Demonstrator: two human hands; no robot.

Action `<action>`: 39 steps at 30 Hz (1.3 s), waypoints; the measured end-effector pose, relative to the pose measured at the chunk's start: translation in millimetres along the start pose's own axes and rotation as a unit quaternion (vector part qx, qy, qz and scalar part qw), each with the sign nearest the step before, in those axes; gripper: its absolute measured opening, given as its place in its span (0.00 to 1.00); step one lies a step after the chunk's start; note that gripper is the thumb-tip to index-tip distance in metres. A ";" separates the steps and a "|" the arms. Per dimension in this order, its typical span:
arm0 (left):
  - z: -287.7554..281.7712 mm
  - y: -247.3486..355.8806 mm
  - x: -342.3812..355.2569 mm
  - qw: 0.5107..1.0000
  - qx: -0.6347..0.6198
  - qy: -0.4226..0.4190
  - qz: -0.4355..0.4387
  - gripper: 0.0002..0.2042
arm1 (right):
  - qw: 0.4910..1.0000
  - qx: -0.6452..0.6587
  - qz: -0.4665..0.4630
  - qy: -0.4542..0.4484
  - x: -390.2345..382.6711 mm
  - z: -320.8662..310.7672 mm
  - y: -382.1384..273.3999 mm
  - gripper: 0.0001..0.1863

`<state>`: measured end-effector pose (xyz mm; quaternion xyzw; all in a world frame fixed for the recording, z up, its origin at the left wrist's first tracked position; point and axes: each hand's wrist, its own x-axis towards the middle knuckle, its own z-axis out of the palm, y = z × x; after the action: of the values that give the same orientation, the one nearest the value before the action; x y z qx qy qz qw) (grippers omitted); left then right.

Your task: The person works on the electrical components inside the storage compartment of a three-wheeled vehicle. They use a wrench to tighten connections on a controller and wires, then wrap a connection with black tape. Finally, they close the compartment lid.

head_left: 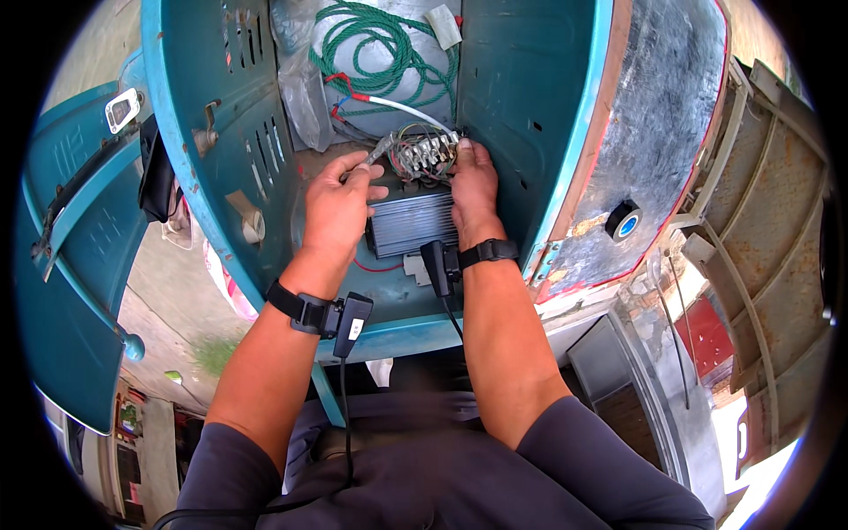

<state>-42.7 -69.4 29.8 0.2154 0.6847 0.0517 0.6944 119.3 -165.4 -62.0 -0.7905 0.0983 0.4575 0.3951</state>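
Observation:
Both of my hands reach into a teal metal compartment (503, 97). My left hand (337, 205) is closed around a thin metal tool (382, 148) whose tip points at a terminal block (426, 154) crowded with coloured wires. My right hand (473, 181) rests on the right end of that block, fingers pressing the wires. Below the block lies a ribbed grey metal box (413, 223), partly covered by both hands. Each wrist carries a black strap with a small device and cable.
A coil of green rope (375, 44) lies on a grey sack at the back of the compartment. A white cable (408, 109) runs down to the block. A roll of black tape (624, 221) sits on the grey ledge to the right. The teal door (75, 230) hangs open at left.

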 end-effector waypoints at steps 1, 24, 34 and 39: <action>-0.1 -0.1 -0.3 1.000 -0.001 0.003 0.000 0.19 | 1.000 -0.001 0.003 -0.002 0.1 -0.1 -1.0 0.15; -3.6 -6.1 6.2 0.998 -0.059 0.018 -0.024 0.18 | 0.988 -0.085 -0.091 -0.092 -18.6 -7.2 0.0 0.12; 7.8 -12.9 9.1 0.992 -0.102 0.002 -0.073 0.20 | 0.944 -0.263 -0.164 -0.115 -29.1 -5.4 -3.7 0.20; 8.3 -15.1 10.4 0.993 -0.090 -0.002 -0.080 0.20 | 0.939 -0.281 -0.160 -0.116 -30.2 -4.0 -5.9 0.22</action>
<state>-37.4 -81.2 14.3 0.0969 0.6910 0.0569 0.7141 108.0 -170.5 -33.6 -0.8162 -0.2083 0.4859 0.2331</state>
